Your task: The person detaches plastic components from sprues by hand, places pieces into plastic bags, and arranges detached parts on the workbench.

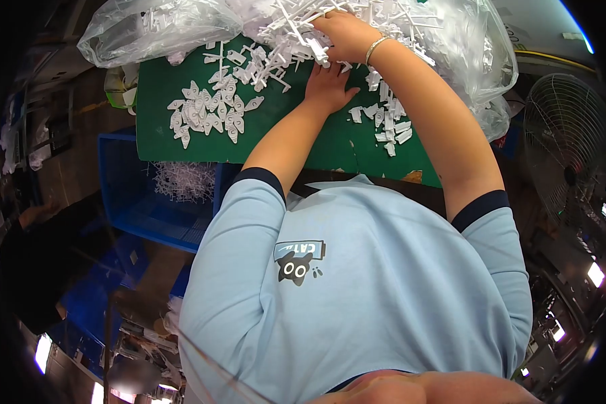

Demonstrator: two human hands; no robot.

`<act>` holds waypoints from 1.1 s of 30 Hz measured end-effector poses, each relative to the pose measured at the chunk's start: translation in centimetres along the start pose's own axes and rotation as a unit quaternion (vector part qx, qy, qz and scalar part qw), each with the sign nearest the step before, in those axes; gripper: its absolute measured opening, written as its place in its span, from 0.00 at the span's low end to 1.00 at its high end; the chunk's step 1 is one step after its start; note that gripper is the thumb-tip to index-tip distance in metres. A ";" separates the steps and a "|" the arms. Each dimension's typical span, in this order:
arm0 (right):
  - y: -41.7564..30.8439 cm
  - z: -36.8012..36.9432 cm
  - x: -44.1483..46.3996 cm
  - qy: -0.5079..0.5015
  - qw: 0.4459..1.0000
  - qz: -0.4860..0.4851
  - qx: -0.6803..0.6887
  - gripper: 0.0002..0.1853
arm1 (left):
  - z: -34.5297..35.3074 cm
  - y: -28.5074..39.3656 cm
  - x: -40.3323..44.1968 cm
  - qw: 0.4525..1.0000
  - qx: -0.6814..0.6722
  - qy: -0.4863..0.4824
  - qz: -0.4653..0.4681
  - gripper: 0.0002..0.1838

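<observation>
A heap of white plastic moulded parts on thin sprue sticks (276, 64) lies at the far side of a green tabletop (276, 138). My right hand (349, 39), with a bracelet at the wrist, reaches into this heap. Its fingers curl round some white sprue parts, the tips partly hidden among them. Just nearer to me, my left hand (328, 89) rests palm down on the table with fingers stretched out, their tips at the heap's edge. On the left are loose flat white pieces with pointed ends (209, 111). Small white rectangular pieces (390, 124) lie to the right.
Clear plastic bags of white parts stand at the back left (161, 30) and back right (468, 54). Below the table's left edge is a blue crate (148, 219) with thin white sprues (185, 180). A fan (569, 145) stands at the right. Another person's dark sleeve (54, 236) shows at the left.
</observation>
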State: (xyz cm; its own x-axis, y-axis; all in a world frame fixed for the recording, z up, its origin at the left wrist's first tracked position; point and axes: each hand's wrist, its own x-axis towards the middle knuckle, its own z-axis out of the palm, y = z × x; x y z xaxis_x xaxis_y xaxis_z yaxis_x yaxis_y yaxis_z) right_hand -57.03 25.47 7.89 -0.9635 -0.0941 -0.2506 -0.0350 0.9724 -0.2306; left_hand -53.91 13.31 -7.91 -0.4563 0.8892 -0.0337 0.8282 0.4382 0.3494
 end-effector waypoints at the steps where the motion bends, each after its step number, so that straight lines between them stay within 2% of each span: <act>1: 0.1 0.0 0.0 0.001 1.000 -0.001 0.003 0.35 | 0.1 0.1 0.0 1.000 0.010 -0.013 0.004 0.39; 2: 0.1 0.0 0.1 0.004 1.000 -0.002 0.006 0.35 | 0.3 0.2 -0.4 1.000 0.009 -0.012 0.001 0.39; 4: 0.4 0.2 0.2 0.005 1.000 -0.007 0.002 0.35 | 1.1 0.6 -2.0 0.996 -0.047 0.020 0.074 0.39; 8: 0.5 0.5 0.4 0.010 1.000 -0.007 -0.004 0.36 | 2.2 3.6 -3.6 0.990 -0.069 0.002 0.122 0.38; 10: 0.5 0.5 0.3 0.010 1.000 -0.007 -0.006 0.36 | 2.5 4.8 -3.6 0.980 -0.086 -0.017 0.180 0.38; 11: 0.4 0.4 0.3 0.011 1.000 -0.004 -0.006 0.36 | 2.3 5.0 -3.5 0.978 -0.088 0.001 0.187 0.39; 12: 0.5 0.4 0.4 0.008 1.000 -0.006 -0.007 0.36 | 2.1 5.0 -3.0 0.979 -0.091 0.003 0.184 0.39; 14: 0.5 0.4 0.5 -0.006 1.000 -0.001 -0.002 0.36 | 1.9 5.0 -2.1 0.993 -0.072 -0.002 0.095 0.41; 17: 0.6 0.6 0.5 0.003 1.000 -0.006 -0.013 0.37 | 2.6 5.0 -1.0 0.994 -0.064 -0.016 0.089 0.39; 18: 0.7 0.8 0.5 0.004 1.000 -0.006 -0.014 0.37 | 2.6 5.3 -0.8 0.994 -0.063 -0.015 0.090 0.39; 20: 0.9 1.2 0.3 0.054 0.998 -0.036 0.009 0.33 | 2.7 6.5 -0.6 0.985 -0.092 -0.076 0.128 0.40; 21: 0.9 1.1 0.4 0.042 0.999 -0.030 0.014 0.33 | 3.8 7.1 -0.9 0.984 -0.074 -0.046 0.154 0.41; 26: 0.4 0.8 0.3 0.038 0.999 -0.024 0.003 0.32 | 5.3 11.0 -2.1 0.982 -0.068 -0.045 0.170 0.42; 28: 0.3 1.1 0.2 0.039 0.999 -0.024 -0.004 0.31 | 4.9 12.0 -2.1 0.977 -0.082 -0.094 0.174 0.44; 33: -0.6 1.7 -0.3 0.068 0.998 0.006 0.008 0.30 | 3.9 11.1 -3.7 0.974 -0.112 -0.074 0.180 0.44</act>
State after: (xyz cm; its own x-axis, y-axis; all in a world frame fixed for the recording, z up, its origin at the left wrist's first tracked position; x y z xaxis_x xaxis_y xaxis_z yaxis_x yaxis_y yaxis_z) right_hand -56.28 24.54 6.51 -0.9910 -0.0517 -0.1235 -0.0203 0.9698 -0.2431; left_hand -41.81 15.37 -7.56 -0.0834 0.9965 -0.0009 0.8262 0.0696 0.5591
